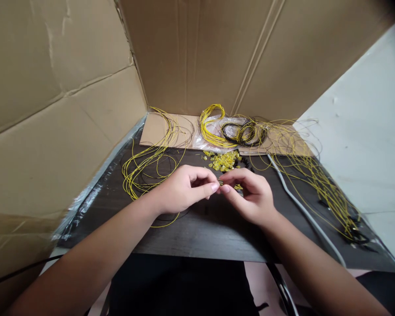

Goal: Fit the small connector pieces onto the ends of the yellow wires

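Observation:
Both hands meet over the middle of the dark table, fingertips nearly touching. My left hand (182,189) is closed in a pinch, thumb against the fingers. Opposite it, my right hand (252,195) pinches too. Between the fingertips shows a tiny yellowish and dark piece (220,182), too small and too covered to name. Just beyond the hands lies a heap of small clear-yellow plastic pieces (224,161), with small black pieces (245,161) beside it. Loose yellow wires (131,175) spread to the left of my left hand.
A coil of yellow wire (204,125) and a black coil (260,138) rest at the back on plastic film and cardboard. More yellow wires (329,193) run down the right side to black ends. A grey cable (292,199) crosses the table (197,239). Cardboard walls (200,52) stand behind and left.

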Demonstrator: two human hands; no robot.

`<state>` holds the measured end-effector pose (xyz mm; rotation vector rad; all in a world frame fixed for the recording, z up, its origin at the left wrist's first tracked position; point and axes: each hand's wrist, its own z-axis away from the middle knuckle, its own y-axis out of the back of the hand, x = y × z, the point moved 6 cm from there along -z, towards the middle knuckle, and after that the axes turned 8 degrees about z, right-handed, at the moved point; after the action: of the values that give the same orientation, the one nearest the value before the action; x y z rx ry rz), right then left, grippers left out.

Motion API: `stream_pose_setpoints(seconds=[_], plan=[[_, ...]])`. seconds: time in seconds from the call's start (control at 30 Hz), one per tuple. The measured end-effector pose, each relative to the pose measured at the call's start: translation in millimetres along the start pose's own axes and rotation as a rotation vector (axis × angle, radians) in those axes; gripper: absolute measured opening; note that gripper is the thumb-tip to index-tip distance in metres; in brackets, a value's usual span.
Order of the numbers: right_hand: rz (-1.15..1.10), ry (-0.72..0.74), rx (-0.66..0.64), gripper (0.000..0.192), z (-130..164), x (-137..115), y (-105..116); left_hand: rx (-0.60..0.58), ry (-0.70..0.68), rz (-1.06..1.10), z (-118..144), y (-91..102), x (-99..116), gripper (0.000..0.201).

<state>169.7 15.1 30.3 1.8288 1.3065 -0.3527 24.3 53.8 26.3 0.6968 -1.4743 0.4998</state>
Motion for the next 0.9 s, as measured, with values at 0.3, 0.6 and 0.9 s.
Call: stream_pose_setpoints(seconds=[0.3, 0.6, 0.9], plan=[[0.253, 0.175, -0.082, 0.011, -3, -13, 3, -0.017, 0.03, -0.006, -1, 1.6, -2, 0.018], [0.437, 0.234, -0.055, 0.007, 1, -15, 1, -0.049, 0.061, -0.028, -2, 0.2, -7, 0.027], [0.455, 0.256, -0.013, 0.007, 0, -19, 1, -0.084, 0.036, -0.002, -1, -2.4, -6, 0.036]])
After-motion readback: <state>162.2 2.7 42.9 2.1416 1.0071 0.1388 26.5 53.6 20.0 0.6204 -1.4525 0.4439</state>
